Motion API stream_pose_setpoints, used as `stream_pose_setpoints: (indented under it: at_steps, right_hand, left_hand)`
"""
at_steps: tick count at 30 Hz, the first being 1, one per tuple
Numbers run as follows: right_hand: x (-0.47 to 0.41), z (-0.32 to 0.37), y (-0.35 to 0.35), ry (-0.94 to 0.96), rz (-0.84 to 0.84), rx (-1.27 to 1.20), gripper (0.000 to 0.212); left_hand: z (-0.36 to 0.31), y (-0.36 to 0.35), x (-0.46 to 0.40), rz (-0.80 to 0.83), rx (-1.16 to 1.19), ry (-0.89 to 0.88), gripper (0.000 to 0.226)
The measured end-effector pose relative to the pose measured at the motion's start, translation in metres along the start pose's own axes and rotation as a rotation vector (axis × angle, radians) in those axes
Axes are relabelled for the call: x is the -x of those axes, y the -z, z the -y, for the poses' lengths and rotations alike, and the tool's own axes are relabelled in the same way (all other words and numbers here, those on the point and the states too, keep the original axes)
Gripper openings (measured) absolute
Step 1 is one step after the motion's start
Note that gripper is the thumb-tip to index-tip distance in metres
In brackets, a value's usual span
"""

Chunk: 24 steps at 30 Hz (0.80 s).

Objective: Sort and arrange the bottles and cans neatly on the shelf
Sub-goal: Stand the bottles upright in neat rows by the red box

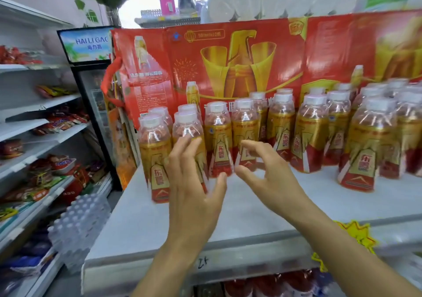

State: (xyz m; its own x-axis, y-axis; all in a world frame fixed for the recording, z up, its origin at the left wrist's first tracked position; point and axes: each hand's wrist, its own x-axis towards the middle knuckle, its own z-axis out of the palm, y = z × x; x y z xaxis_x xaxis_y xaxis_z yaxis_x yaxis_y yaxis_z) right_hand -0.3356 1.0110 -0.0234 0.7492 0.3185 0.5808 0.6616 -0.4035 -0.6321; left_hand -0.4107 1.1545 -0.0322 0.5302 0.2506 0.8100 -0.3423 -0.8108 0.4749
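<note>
Head view: a white shelf (228, 223) holds many bottles (310, 134) with gold and red labels and white caps, standing upright in rows along the shelf's back half. Behind the bottles, at the back of the shelf, stands a long red carton (228, 64) printed with gold artwork. Two bare hands reach over the shelf's front. The left hand (194, 178) is spread, fingers straight, in front of the bottles near the shelf's left end; whether its fingertips touch a bottle cannot be told through the blur. The right hand (267, 171) hangs just right of it with loosely curled fingers and holds nothing, close before a bottle in the front row. The thumbs of the two hands nearly meet. Left of the shelf stands a cooler (91, 73) with a blue sign, and farther left are racks (41, 141) of packaged snacks. A yellow tag (358, 235) hangs on the shelf's front edge at the right.
</note>
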Motion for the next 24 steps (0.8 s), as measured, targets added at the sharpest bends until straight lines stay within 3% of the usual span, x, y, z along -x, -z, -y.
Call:
stream_pose_setpoints:
  at_steps: [6,9,11,13,17,21,24]
  right_hand:
    - [0.024,-0.058,0.09,0.052,-0.306,0.024,0.028]
    - [0.035,-0.093,0.134,-0.007,-0.482,0.042,0.033]
    - [0.038,-0.114,0.151,-0.101,-0.545,0.051,0.047]
    - [0.036,-0.13,0.157,-0.184,-0.521,0.034,0.065]
    - [0.027,-0.153,0.157,-0.285,-0.32,-0.038,0.088]
    - [0.026,-0.158,0.161,-0.321,-0.221,-0.077,0.091]
    - [0.024,-0.162,0.168,-0.359,-0.172,-0.131,0.088]
  left_hand:
    - [-0.063,-0.085,-0.001,0.259,0.216,0.122,0.057]
    - [-0.082,-0.137,-0.014,0.399,0.244,0.251,0.071]
    - [-0.089,-0.168,-0.028,0.466,0.248,0.351,0.081]
    - [-0.091,-0.192,-0.04,0.511,0.239,0.451,0.091]
    - [-0.089,-0.225,-0.051,0.492,0.199,0.522,0.108]
    - [-0.085,-0.231,-0.049,0.463,0.029,0.492,0.097]
    - [-0.082,-0.232,-0.05,0.499,0.11,0.543,0.088]
